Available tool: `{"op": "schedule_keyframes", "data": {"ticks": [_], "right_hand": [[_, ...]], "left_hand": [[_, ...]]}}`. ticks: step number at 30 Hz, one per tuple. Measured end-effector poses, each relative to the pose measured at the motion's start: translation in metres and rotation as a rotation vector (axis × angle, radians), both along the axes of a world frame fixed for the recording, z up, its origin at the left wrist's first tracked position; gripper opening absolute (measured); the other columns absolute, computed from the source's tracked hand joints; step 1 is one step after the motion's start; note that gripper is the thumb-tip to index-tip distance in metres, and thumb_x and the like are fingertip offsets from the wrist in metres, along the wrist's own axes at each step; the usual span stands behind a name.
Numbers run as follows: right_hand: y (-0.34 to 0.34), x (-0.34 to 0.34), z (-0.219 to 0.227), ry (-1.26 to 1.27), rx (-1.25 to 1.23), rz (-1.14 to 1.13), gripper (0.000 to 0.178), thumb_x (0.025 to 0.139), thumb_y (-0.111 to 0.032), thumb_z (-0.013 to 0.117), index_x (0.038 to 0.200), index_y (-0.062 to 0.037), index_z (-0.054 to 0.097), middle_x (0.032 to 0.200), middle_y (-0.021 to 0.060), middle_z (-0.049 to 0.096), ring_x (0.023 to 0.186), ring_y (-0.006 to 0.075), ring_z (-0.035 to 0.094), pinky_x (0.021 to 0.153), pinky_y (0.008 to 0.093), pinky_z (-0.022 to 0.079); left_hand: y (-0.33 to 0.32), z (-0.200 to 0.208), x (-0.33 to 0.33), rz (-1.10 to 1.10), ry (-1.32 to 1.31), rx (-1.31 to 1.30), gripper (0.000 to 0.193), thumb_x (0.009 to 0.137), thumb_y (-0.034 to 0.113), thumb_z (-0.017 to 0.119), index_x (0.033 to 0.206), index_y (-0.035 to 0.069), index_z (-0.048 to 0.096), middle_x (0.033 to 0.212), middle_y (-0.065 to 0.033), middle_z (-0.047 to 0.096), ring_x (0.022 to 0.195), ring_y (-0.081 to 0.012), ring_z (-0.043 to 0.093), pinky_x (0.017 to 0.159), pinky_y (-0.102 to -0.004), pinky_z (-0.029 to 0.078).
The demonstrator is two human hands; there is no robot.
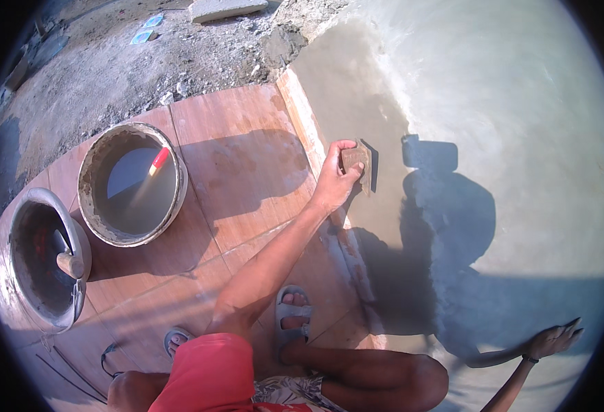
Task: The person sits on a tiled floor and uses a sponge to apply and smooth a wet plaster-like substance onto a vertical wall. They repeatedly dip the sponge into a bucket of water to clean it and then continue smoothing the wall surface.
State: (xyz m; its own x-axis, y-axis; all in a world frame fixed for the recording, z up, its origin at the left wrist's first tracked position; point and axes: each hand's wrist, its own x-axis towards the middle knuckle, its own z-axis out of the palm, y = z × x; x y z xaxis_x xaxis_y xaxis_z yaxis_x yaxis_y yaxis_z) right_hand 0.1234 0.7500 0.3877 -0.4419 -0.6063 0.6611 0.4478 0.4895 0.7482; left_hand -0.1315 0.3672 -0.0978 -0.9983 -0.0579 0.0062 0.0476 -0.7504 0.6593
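My left hand pinches a small flat brown pad between thumb and fingers. The pad is against, or very close to, the damp grey plaster of the wall, near its lower edge; its exact kind is unclear. My right hand, with a dark band at the wrist, is at the lower right, fingers stretched out over the wall. It seems to hold nothing; whether it touches the surface is hard to tell. Shadows of my head and arm fall across the plaster.
A round bucket of cloudy water, holding a brush with a red-and-yellow handle, stands on the reddish tiles. Beside it, another bucket has a tool with a wooden grip. Gravelly ground and a concrete slab lie beyond.
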Motion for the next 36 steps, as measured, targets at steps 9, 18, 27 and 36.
{"op": "schedule_keyframes", "data": {"ticks": [9,18,27,36], "right_hand": [[0.009,0.009,0.004,0.042,-0.055,-0.047,0.078,0.098,-0.062,0.019,0.138,-0.0027,0.05,0.145,0.0256,0.041,0.134,0.0397,0.038,0.109,0.0519,0.029],[0.0,0.005,0.0,0.001,-0.061,-0.012,0.075,0.099,-0.06,0.021,0.138,-0.0032,0.05,0.145,0.0246,0.041,0.136,0.0378,0.036,0.11,0.0519,0.027],[0.01,0.012,0.009,0.027,-0.046,-0.06,0.078,0.099,-0.061,0.02,0.138,-0.0002,0.049,0.144,0.0255,0.041,0.137,0.0386,0.035,0.11,0.0509,0.027],[-0.004,0.005,0.005,0.044,-0.03,-0.052,0.082,0.098,-0.063,0.017,0.136,0.0018,0.05,0.143,0.0261,0.042,0.136,0.0396,0.035,0.11,0.0509,0.027]], "left_hand": [[0.014,0.031,-0.016,0.276,0.089,-0.53,0.045,0.083,0.006,0.063,0.124,-0.002,0.047,0.121,-0.0226,0.055,0.113,-0.0409,0.054,0.097,-0.0436,0.045],[0.012,0.046,-0.026,0.204,0.023,-0.603,0.044,0.078,0.003,0.067,0.12,-0.003,0.054,0.122,-0.0215,0.055,0.112,-0.0407,0.054,0.096,-0.0444,0.046],[0.007,0.03,-0.014,0.181,-0.041,-0.74,0.048,0.076,0.001,0.067,0.122,-0.002,0.053,0.114,-0.0219,0.057,0.105,-0.0402,0.056,0.092,-0.0458,0.047],[0.021,0.041,0.004,0.061,0.024,-0.853,0.046,0.076,0.001,0.067,0.12,-0.003,0.053,0.11,-0.0219,0.058,0.101,-0.0407,0.058,0.087,-0.0461,0.049]]}}
